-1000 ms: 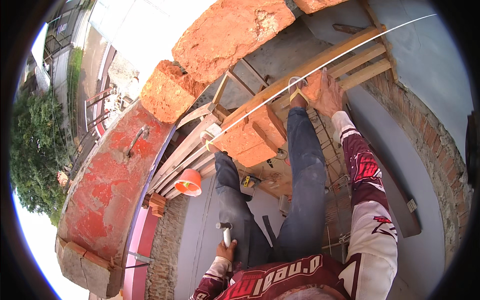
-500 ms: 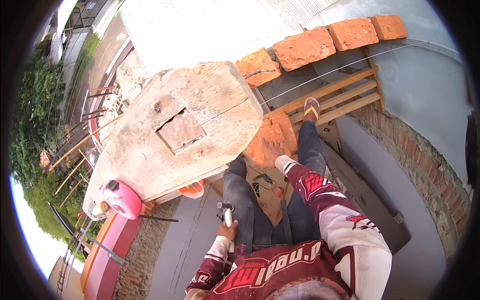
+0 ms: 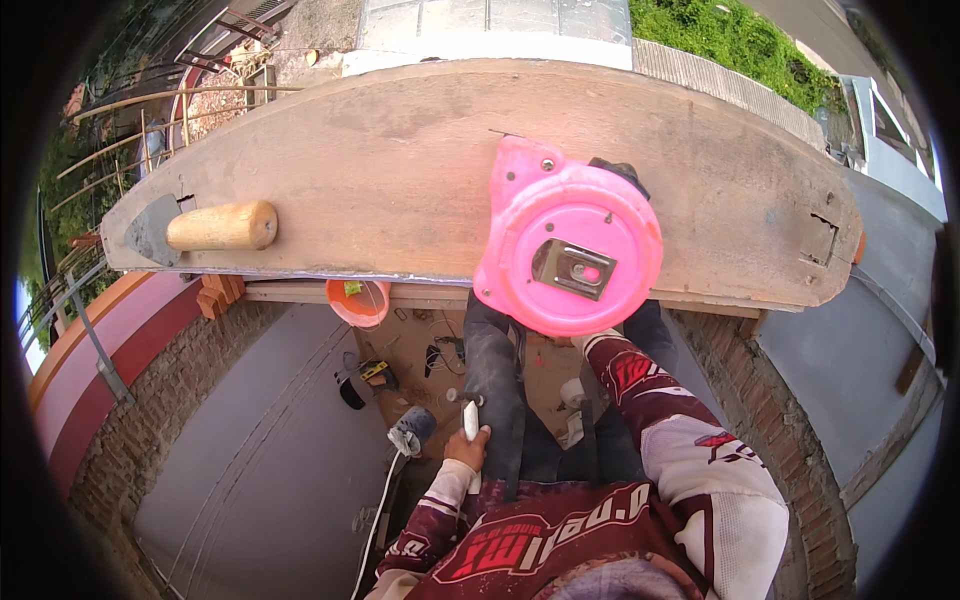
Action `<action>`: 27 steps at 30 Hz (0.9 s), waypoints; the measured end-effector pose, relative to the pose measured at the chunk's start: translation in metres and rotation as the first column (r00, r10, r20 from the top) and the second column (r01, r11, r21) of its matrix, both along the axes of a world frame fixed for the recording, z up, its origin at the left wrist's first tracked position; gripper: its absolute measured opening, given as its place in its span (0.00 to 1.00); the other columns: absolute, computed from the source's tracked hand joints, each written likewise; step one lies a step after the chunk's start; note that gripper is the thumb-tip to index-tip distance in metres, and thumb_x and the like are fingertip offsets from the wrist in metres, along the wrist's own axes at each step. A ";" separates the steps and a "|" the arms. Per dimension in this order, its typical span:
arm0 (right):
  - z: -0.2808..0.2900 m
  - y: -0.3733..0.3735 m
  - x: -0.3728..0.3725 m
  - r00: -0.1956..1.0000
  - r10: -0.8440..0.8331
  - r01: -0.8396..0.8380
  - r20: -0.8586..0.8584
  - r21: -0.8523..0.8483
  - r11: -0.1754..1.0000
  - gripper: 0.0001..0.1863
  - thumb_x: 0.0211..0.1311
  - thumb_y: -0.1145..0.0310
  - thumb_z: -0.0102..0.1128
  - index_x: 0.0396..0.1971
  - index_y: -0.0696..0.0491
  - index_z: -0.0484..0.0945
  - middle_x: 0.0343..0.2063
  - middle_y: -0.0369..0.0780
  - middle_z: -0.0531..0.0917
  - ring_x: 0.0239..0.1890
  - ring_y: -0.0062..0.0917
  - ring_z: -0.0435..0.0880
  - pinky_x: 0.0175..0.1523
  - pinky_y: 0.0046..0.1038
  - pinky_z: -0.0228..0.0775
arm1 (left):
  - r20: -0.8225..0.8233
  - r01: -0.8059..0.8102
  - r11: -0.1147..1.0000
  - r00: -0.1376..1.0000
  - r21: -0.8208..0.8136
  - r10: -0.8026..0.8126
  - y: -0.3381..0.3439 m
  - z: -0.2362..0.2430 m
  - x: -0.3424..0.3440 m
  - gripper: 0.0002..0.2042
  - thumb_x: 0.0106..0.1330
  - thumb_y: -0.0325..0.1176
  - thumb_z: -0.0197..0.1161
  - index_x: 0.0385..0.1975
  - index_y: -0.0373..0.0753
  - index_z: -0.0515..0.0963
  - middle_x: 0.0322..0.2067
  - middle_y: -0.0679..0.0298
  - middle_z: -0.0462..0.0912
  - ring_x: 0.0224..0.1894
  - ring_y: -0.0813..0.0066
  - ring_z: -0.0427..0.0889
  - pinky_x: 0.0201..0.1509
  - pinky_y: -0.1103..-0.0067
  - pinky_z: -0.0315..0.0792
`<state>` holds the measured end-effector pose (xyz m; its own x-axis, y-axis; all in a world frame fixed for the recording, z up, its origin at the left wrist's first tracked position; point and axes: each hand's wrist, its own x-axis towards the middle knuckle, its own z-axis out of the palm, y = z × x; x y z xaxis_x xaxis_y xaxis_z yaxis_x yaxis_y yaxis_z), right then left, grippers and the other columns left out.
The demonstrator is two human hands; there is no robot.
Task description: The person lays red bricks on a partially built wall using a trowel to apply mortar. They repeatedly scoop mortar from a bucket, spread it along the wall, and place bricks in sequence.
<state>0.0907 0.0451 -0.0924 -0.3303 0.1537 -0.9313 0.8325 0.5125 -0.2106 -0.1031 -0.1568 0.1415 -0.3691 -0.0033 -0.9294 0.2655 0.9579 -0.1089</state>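
Observation:
My left hand (image 3: 467, 449) is closed around the white handle of a hammer (image 3: 472, 418), its metal head up, beside my left thigh. My right forearm (image 3: 640, 385) reaches forward under a large pink tape measure (image 3: 572, 245). Only a sliver of my right hand (image 3: 582, 340) shows below its rim; the fingers are hidden. The tape measure is on a wide wooden plank (image 3: 370, 170), its metal belt clip facing up. A trowel (image 3: 222, 227) with a wooden handle lies at the plank's left end.
An orange bucket (image 3: 358, 303) hangs or stands below the plank's near edge. Far below, tools and cables lie on a wooden floor (image 3: 410, 345). A grey cup-like container (image 3: 412, 430) is left of my left hand. Brick-edged walls (image 3: 790, 440) curve on both sides.
The view has swung, so the plank now spans across ahead and the row of bricks is out of sight. My right hand lay on an orange brick; now it is mostly hidden.

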 end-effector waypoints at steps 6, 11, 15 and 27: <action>0.006 -0.001 -0.040 0.999 0.021 -0.021 0.045 0.002 1.000 0.68 0.42 0.44 0.77 0.76 0.52 0.40 0.67 0.53 0.63 0.71 0.51 0.59 0.71 0.53 0.51 | 0.037 -0.135 0.990 0.990 -0.034 0.136 -0.012 0.001 -0.005 0.27 0.62 0.57 0.61 0.28 0.33 0.81 0.21 0.55 0.84 0.31 0.55 0.87 0.42 0.64 0.77; 0.011 -0.010 -0.043 0.994 -0.035 0.035 0.101 0.007 0.999 0.68 0.41 0.43 0.77 0.76 0.51 0.41 0.67 0.52 0.63 0.70 0.50 0.60 0.70 0.53 0.52 | 0.040 -0.130 0.991 0.991 0.024 0.129 -0.019 -0.001 -0.008 0.26 0.64 0.56 0.60 0.28 0.32 0.81 0.20 0.55 0.84 0.29 0.55 0.86 0.40 0.64 0.77; 0.009 -0.023 -0.029 0.992 -0.062 0.061 0.108 0.014 0.998 0.68 0.40 0.42 0.77 0.75 0.52 0.42 0.67 0.52 0.63 0.70 0.50 0.61 0.70 0.53 0.52 | 0.060 -0.124 0.992 0.991 0.017 0.123 -0.019 0.000 -0.009 0.27 0.64 0.56 0.59 0.25 0.32 0.80 0.18 0.55 0.83 0.28 0.54 0.86 0.39 0.63 0.76; -0.052 -0.022 -0.087 0.998 -0.042 0.047 -0.045 0.121 0.991 0.69 0.37 0.39 0.78 0.73 0.57 0.46 0.66 0.51 0.63 0.68 0.48 0.63 0.69 0.52 0.54 | 0.064 -0.216 0.973 0.973 -0.081 0.222 -0.042 -0.009 -0.009 0.28 0.64 0.58 0.59 0.25 0.33 0.81 0.19 0.55 0.84 0.30 0.54 0.86 0.41 0.63 0.77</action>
<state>0.0039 0.0231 -0.1443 -0.3594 0.2813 -0.8898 0.8468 0.4990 -0.1843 -0.1126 -0.1988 0.1321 -0.2837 -0.1453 -0.9478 0.0600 0.9838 -0.1688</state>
